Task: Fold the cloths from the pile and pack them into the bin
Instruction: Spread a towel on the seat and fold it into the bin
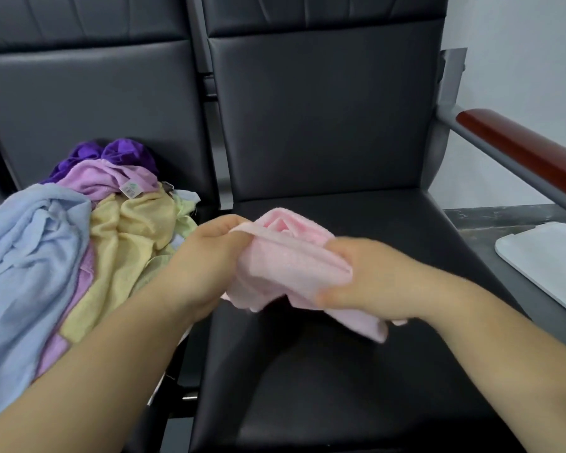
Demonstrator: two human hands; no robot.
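Grips of left hand (203,259) and right hand (373,282) both grasp the bunched, pale-pink cloth (285,266).

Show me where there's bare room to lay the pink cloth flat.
The black seat under the pink cloth is bare: a strip between cloth and backrest, and a wider patch in front, down to the seat's front edge. Crowded: the left side, where the pile spreads up to the seat's edge.

Left hand (203,266), right hand (373,279), both curled
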